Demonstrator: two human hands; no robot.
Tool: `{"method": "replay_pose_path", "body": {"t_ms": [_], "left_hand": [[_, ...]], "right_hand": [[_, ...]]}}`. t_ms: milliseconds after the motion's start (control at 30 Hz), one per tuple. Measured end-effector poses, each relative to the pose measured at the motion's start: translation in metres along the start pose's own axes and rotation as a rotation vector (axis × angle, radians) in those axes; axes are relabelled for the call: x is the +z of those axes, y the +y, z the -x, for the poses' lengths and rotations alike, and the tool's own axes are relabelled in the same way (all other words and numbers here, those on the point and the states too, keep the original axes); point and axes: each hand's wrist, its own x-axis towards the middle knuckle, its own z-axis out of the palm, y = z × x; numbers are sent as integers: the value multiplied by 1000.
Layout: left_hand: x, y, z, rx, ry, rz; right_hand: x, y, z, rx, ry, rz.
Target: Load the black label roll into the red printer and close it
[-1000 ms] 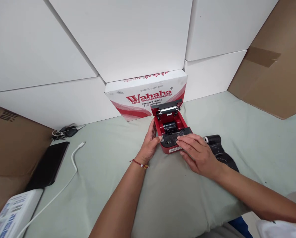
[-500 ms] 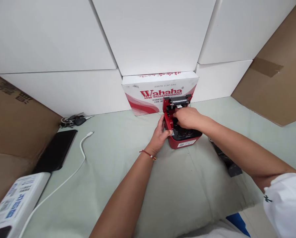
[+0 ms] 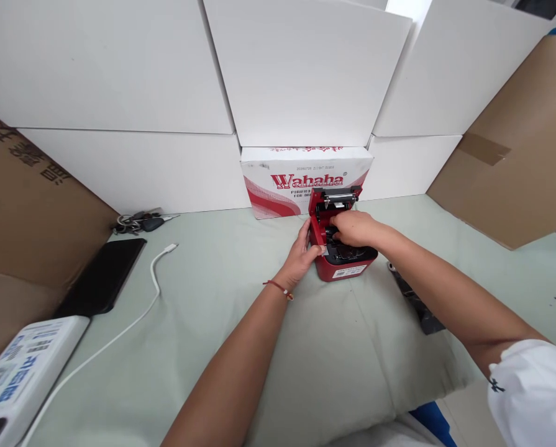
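Observation:
A small red and black label printer [image 3: 345,272] stands on the cloth with its lid [image 3: 337,197] raised at the back. My left hand [image 3: 302,253] grips the printer's left side, thumb over the front edge and fingers along the outer wall. From the right, my right hand [image 3: 356,228] reaches down into the open compartment. Its bent fingers are closed around a black ribbon roll [image 3: 330,233], mostly hidden by the hand. Under my right forearm, a loose black ribbon [image 3: 415,301] with a roll core lies beside the printer.
A white and red Wahaha carton [image 3: 271,186] stands behind the printer, against white boxes [image 3: 305,74]. On the left are keys [image 3: 145,221], a black phone [image 3: 103,276], a white cable [image 3: 154,273] and a white labelled box [image 3: 30,360]. Brown cartons [image 3: 505,161] flank both sides.
My right hand has moved from the printer's front panel back into its open compartment. My left hand keeps its hold on the side. The camera view has shifted.

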Motion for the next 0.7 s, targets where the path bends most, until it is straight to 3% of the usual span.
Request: {"method": "replay_pose_path", "body": {"t_ms": [133,233,367,433,567,633,700], "left_hand": [[-2,-4,-2,10,-15,-5],[-5,-10,-4,43,-23,-27],[-7,-12,-4,53,-30,-43],[-7,-10,-3,47,-29,-33],[-7,-6,-2,47,-34,-28],[-6,-5,-2,54,-40,-27],[-6,-4,-2,56,-36,-17]], "right_hand": [[-6,5,9,-73,4,-34],[-15,22,34,-138,33,-132],[-29,69,84,-197,215,-446],[-29,96,102,-173,228,-521],[-5,125,107,-92,-10,-510],[18,121,97,-86,-113,-493],[41,112,88,-81,-130,-508]]}}
